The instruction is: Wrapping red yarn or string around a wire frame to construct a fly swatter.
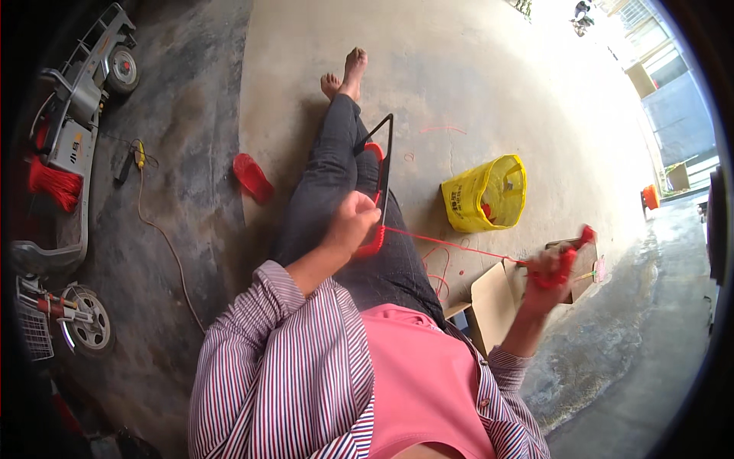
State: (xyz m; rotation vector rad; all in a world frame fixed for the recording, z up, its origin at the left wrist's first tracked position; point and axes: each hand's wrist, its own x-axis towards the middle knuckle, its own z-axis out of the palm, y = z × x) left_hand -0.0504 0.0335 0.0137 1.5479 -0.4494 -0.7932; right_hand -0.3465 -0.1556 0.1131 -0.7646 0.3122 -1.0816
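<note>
**On the concrete floor: red cord wound onto a hanger frame**

Across the seated person's lap rests a black triangular hanger frame (384, 164), its lower edge and upper corner wrapped in red cord (459, 246). Left hand (352, 223) is closed, fingers pressed together around the wrapped lower part of the frame. One taut strand runs from there to the right hand (547, 271), raised beside the knee, whose fingers curl tight on a bundle of the same red cord. Beyond the strand, a yellow plastic bag (468, 200) lies open on the floor (459, 84), with red material showing inside. An open cardboard box (495, 300) sits under the right hand; its contents cannot be seen.
</note>
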